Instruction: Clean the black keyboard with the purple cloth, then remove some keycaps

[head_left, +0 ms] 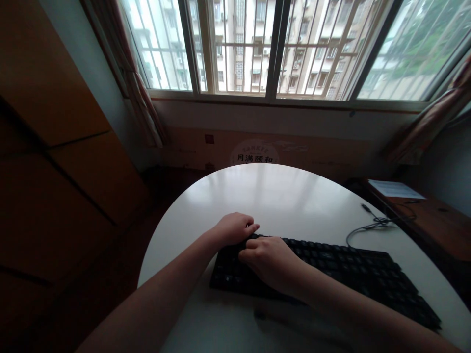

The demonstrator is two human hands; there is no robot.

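A black keyboard (331,264) lies at a slant on the white round table, its cable attached at the far edge. My left hand (235,228) is curled at the keyboard's far left corner, with the thumb towards the right and the other fingers mostly hidden. Just in front of it, my right hand (270,257) is closed over the left-hand keys, fingers bent together. Whatever the right fingers pinch, if anything, cannot be made out. The two hands are close together and cover part of the keys.
Coiled on the right of the white table (265,196) is the cable (379,223) with its plug. A dark, blurred long thing (260,314) lies near the keyboard's front edge. Beyond are a brown desk (441,225) with a paper (397,189), a printed carton (294,152) and a wooden cabinet (81,171).
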